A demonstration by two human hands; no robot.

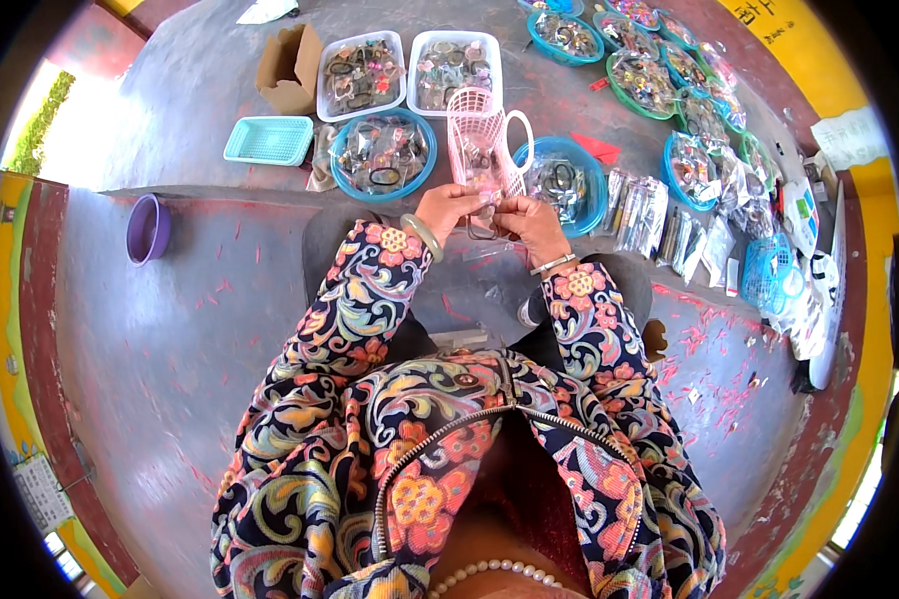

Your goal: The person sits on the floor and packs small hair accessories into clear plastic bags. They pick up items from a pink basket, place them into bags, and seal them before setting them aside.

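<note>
My left hand [449, 211] and my right hand [535, 228] meet in front of my knees, with thumbs and fingers closed in a pinch. Between them is a small dark band with a pink piece [483, 213], perhaps a hair tie; the fingers hide much of it. Just beyond my hands stands a pink plastic basket [474, 112] with a white handle [521, 140] and some small packets inside. To its right, a blue round basket [595, 205] holds bagged dark bands. Left of it, another blue basket [429, 170] is filled with similar packets.
Two white trays [407, 102] of bagged trinkets, a cardboard box [288, 70] and a turquoise tray [268, 140] sit farther left. Several filled baskets [641, 85] and plastic packets [637, 212] crowd the right. A purple basin [148, 232] stands on the floor among red scraps.
</note>
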